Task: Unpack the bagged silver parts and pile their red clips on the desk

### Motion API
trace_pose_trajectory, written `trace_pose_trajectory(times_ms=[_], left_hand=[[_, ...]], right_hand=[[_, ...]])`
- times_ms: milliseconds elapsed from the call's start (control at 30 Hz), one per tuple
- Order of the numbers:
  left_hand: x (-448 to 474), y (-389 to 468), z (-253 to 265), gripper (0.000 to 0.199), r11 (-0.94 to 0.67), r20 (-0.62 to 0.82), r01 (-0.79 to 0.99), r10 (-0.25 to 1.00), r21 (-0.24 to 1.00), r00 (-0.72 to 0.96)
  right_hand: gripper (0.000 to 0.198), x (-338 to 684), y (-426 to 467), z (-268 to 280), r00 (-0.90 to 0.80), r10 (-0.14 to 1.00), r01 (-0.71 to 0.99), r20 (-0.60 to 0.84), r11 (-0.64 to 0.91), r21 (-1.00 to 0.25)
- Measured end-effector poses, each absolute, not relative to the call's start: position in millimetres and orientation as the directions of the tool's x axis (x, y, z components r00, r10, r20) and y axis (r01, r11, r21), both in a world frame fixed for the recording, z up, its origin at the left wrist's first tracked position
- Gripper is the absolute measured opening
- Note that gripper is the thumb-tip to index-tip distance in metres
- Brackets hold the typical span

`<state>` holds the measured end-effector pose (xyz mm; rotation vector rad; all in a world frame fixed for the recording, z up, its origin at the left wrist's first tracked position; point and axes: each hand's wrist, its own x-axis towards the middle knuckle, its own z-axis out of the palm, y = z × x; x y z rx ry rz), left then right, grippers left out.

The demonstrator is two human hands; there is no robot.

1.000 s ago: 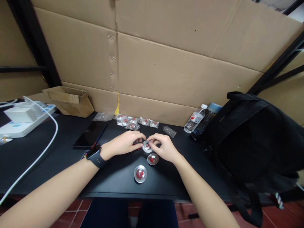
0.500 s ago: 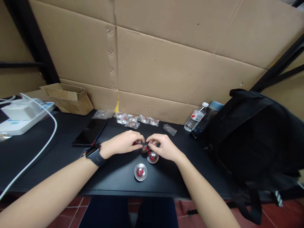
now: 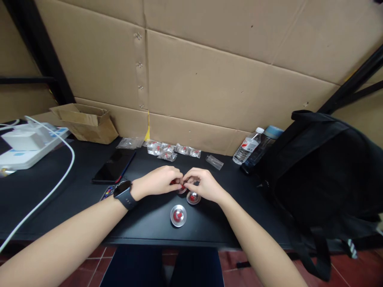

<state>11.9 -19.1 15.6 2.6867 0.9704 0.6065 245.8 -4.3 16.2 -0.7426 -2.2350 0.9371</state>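
A left hand [image 3: 163, 180] and a right hand [image 3: 203, 184] meet at one metal dish [image 3: 181, 191]

The person's fingertips almost touch over the middle of the black table [image 3: 143, 225]. Both hands are narrowed to a pinch, thumbs and fingers gathered about the metal dish, which shows red at its centre and is largely covered by them. Red also shows under the left fingers; whether it belongs to the same piece cannot be told.

Just beside the right thumb, on the near side, sits a second dish [image 3: 194, 198], round and silvery with a red centre. A third dish [image 3: 178, 215], of the same kind, lies apart from both, closer to the table's front edge.

Beyond the hands, a row of wrapped pieces [image 3: 167, 155] in clear plastic lies near the cardboard wall [image 3: 203, 79], with a clear packet [image 3: 214, 162] to the right and clear wrapping [image 3: 130, 143] to the left. A dark-screened device [image 3: 113, 165] lies flat past the watch [image 3: 125, 194] on the left wrist. Farther left are an open cardboard box [image 3: 89, 125] and a white power strip [image 3: 32, 153]. On the right, a water bottle [image 3: 247, 147] and a blue-lidded bottle [image 3: 265, 145] stand tilted in view beside a black backpack [image 3: 323, 187].
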Motion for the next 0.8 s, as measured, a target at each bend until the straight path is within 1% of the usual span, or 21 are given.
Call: trace_pose_trajectory(times_ms=[133,233,333,433,567,633,700,800], left_hand=[[18,-20,12,0.012,-0.744,0.337,0.577,0.668,0.337,0.664],[21,-21,9,0.010,-0.747,0.370,0.574,0.664,0.335,0.649],[22,-21,9,0.010,-0.722,0.380,0.597,0.692,0.349,0.614],[21,-22,13,0.007,-0.689,0.396,0.593,0.725,0.418,0.563],[20,-23,19,0.007,-0.689,0.471,0.519,0.725,0.506,0.503],[21,-24,20,0.007,-0.678,0.486,0.495,0.735,0.544,0.473],[22,-25,20,0.007,-0.663,0.493,0.478,0.749,0.576,0.443],[23,-26,20,0.008,-0.646,0.490,0.461,0.763,0.608,0.422]], right_hand=[[0.010,243,-4,13,-0.619,0.733,0.197,0.282,0.493,-0.847],[0.008,243,-4,13,-0.625,0.728,0.185,0.281,0.487,-0.853],[0.013,244,-4,15,-0.628,0.720,0.163,0.297,0.494,-0.854],[0.024,246,-4,18,-0.622,0.709,0.186,0.333,0.547,-0.816],[0.041,246,-5,22,-0.611,0.674,0.263,0.416,0.668,-0.696],[0.048,245,-6,22,-0.611,0.666,0.252,0.428,0.676,-0.693],[0.050,242,-8,22,-0.602,0.671,0.234,0.432,0.666,-0.708],[0.044,239,-11,23,-0.582,0.668,0.236,0.463,0.684,-0.691]])
